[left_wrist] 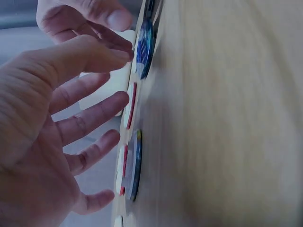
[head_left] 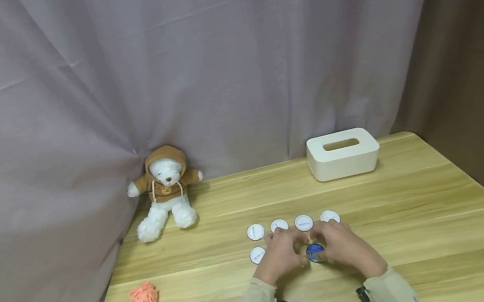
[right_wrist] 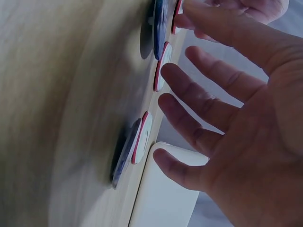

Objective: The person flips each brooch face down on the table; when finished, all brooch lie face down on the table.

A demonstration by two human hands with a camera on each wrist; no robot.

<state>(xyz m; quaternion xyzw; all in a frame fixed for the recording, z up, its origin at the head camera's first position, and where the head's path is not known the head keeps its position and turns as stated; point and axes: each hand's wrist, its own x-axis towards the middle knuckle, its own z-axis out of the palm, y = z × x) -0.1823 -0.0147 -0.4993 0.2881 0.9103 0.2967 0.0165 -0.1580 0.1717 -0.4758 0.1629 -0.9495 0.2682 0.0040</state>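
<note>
- A blue disc (head_left: 315, 252) is seen flat on the tabletop (head_left: 415, 230) near the front edge, between both hands.
- The left hand (head_left: 282, 254) is spread, fingers relaxed, thumb at the disc.
- The right hand (head_left: 343, 245) is likewise spread, beside the disc.
- White discs (head_left: 303, 222) are ranged just behind the hands.

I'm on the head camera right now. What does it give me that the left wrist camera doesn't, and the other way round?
Only the head view shows the layout: the teddy bear, the tissue box, the orange yarn clump and four white discs in a row beyond the hands, with one more at the left.

Only the left wrist view shows the discs edge-on, with red rims, and the left hand's fingers spread and fairly straight.

Both show the left hand, the right hand, the blue disc between them and the wooden table.
</note>
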